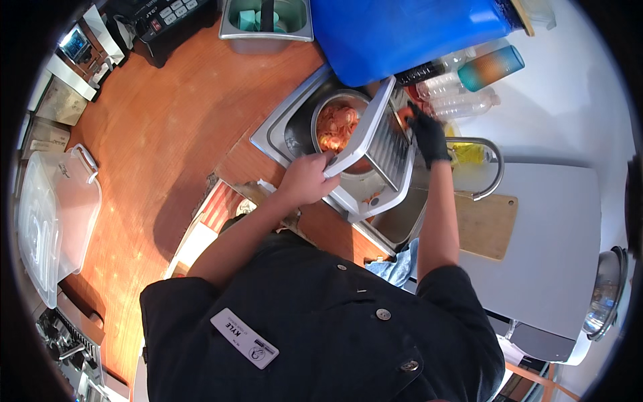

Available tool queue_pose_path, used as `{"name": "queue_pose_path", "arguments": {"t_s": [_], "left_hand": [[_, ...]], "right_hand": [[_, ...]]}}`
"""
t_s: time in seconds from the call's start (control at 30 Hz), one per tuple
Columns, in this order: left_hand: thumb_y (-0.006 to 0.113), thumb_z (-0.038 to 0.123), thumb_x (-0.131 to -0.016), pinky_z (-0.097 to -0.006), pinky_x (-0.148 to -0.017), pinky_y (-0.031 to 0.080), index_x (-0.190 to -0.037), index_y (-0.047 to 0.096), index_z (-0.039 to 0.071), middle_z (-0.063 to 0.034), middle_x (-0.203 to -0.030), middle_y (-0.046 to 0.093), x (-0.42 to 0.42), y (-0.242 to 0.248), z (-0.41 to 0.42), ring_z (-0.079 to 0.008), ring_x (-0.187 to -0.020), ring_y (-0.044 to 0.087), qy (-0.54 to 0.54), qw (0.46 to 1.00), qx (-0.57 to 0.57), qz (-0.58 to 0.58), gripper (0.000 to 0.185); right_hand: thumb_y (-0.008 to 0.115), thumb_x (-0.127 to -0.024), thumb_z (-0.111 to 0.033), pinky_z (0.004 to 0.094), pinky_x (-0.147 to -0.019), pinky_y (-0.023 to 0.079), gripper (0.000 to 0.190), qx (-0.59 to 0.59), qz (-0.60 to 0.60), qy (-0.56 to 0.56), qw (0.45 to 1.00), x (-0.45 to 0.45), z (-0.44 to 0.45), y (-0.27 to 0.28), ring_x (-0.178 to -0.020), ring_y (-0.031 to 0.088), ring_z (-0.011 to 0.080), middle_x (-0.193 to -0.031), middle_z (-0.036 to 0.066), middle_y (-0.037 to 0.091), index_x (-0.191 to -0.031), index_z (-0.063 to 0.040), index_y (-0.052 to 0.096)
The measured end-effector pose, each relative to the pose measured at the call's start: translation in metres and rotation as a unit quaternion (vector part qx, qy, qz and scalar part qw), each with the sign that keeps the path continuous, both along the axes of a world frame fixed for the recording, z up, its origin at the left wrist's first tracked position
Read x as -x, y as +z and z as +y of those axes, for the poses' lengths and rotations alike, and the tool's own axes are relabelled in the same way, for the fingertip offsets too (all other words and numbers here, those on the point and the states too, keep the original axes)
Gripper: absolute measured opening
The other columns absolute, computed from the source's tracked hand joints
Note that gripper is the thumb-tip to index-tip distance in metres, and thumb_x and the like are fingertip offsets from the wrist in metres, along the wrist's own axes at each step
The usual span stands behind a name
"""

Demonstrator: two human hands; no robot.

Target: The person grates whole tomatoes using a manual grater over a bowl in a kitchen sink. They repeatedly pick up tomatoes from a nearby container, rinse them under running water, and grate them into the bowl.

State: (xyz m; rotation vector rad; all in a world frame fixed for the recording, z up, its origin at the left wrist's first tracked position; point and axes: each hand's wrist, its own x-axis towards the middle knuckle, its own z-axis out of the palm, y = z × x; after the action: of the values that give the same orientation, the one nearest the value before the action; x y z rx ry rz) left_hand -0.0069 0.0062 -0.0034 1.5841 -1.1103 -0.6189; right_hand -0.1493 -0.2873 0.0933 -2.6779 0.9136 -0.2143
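My bare left hand (pixel 309 178) grips the near side of the white frame of a mandoline slicer (pixel 384 151), which is tilted over the sink. My right hand (pixel 427 133), in a black glove, is at the slicer's far side with its fingers on a red tomato (pixel 404 116), partly hidden by them. Under the slicer, in the left sink basin, stands a round steel bowl (pixel 317 118) with thin red slices (pixel 341 123), which look like tomato. The slicer covers part of the bowl. Small red and orange bits lie below the slicer's lower edge.
A large blue container (pixel 407 35) overhangs the sink's far side. Plastic bottles (pixel 462 105) and a curved faucet (pixel 495 166) are at the right, near a wooden board (pixel 485 226). A clear plastic bin (pixel 75 216) stands left on the wooden counter (pixel 150 125); a steel container (pixel 266 37) stands behind.
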Motion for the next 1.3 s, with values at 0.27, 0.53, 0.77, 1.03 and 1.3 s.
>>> {"name": "queue_pose_path", "arguments": {"t_s": [0.27,0.53,0.77,1.03,1.3], "left_hand": [[0.065,0.026,-0.080,-0.0494,-0.071,0.051,-0.103,0.062,0.003,-0.0197,-0.083,0.067,0.000,0.000,-0.001,-0.0409,-0.079,0.065,0.006,1.000,0.011,0.001,0.033],[0.066,0.024,-0.079,-0.0477,-0.068,0.051,-0.100,0.064,0.002,-0.0223,-0.081,0.065,-0.001,0.002,0.000,-0.0419,-0.079,0.064,0.010,0.999,0.031,0.013,0.030],[0.066,0.026,-0.077,-0.0493,-0.068,0.051,-0.099,0.062,0.002,-0.0184,-0.084,0.067,0.004,-0.003,-0.002,-0.0401,-0.078,0.065,0.018,0.999,0.035,0.008,0.032],[0.065,0.022,-0.079,-0.0475,-0.067,0.051,-0.099,0.063,0.002,-0.0187,-0.082,0.066,-0.001,-0.001,0.000,-0.0403,-0.077,0.064,0.013,1.000,0.024,0.014,0.028],[0.064,0.025,-0.078,-0.0486,-0.068,0.052,-0.100,0.062,0.002,-0.0173,-0.083,0.067,0.001,0.000,-0.002,-0.0395,-0.079,0.065,0.010,1.000,0.019,-0.001,0.032]], "right_hand": [[0.066,-0.091,-0.018,0.0321,-0.088,0.050,0.042,0.013,-0.015,-0.019,1.000,-0.008,0.001,-0.007,-0.100,0.069,0.0214,-0.112,0.016,0.070,-0.133,-0.015,0.061],[0.068,-0.088,-0.002,0.0291,-0.101,0.044,0.048,-0.057,0.001,0.039,0.998,0.030,0.036,0.011,-0.119,0.060,0.0162,-0.131,0.008,0.064,-0.135,-0.009,0.059],[0.063,-0.092,-0.013,0.0321,-0.093,0.048,0.041,-0.093,-0.024,-0.056,0.994,-0.024,-0.024,-0.017,-0.110,0.066,0.0227,-0.125,0.016,0.065,-0.133,-0.011,0.060],[0.064,-0.092,-0.005,0.0294,-0.103,0.043,0.041,-0.100,-0.093,0.084,0.987,0.043,0.041,-0.002,-0.122,0.058,0.0169,-0.131,0.011,0.063,-0.133,-0.004,0.059],[0.062,-0.092,-0.014,0.0298,-0.089,0.051,0.039,-0.034,0.014,-0.060,0.998,-0.020,-0.035,-0.022,-0.102,0.069,0.0222,-0.113,0.017,0.069,-0.130,-0.011,0.062]]}}
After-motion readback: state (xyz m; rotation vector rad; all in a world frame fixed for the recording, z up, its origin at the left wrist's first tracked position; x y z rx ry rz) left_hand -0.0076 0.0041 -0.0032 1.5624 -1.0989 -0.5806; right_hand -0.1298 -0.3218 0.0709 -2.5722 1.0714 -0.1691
